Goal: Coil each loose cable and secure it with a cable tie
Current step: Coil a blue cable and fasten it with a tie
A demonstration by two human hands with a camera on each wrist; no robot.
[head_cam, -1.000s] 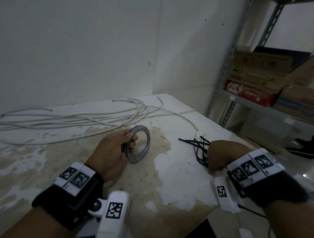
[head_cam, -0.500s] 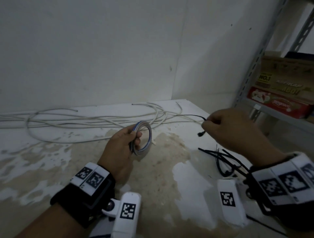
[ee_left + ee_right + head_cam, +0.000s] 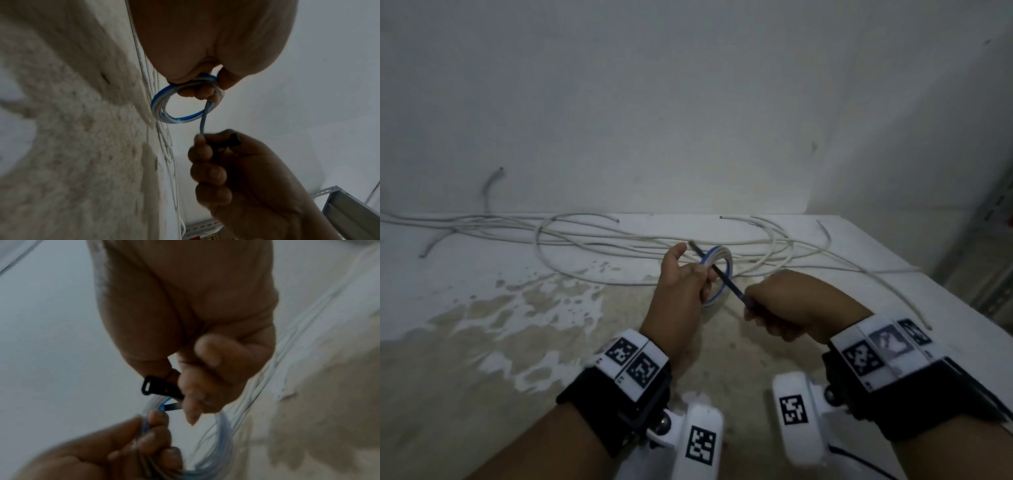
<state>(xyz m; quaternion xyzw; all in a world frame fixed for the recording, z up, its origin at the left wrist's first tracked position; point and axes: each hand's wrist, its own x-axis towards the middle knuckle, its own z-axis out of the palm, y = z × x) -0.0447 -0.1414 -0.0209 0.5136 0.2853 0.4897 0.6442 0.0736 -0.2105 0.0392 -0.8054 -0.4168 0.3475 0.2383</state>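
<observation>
My left hand (image 3: 688,284) holds a small coil of white and blue cable (image 3: 717,270) upright above the table; its fingers curl round the coil's near side (image 3: 179,100). My right hand (image 3: 774,305) pinches the head end of a black cable tie (image 3: 726,284), whose strap passes through the coil's opening and sticks out at the far side. The tie's square head (image 3: 152,386) shows by my right thumb, and the strap (image 3: 203,120) runs up from my right fingers into the ring. Both hands are almost touching.
Several long loose white cables (image 3: 592,240) sprawl across the back of the worn, stained table (image 3: 517,325), against the wall. The table's right edge (image 3: 928,274) drops off toward a metal shelf frame (image 3: 349,211).
My right hand left the pile of black ties with one tie, swung left to the coil and threaded its strap through the ring. The head view turned left.
</observation>
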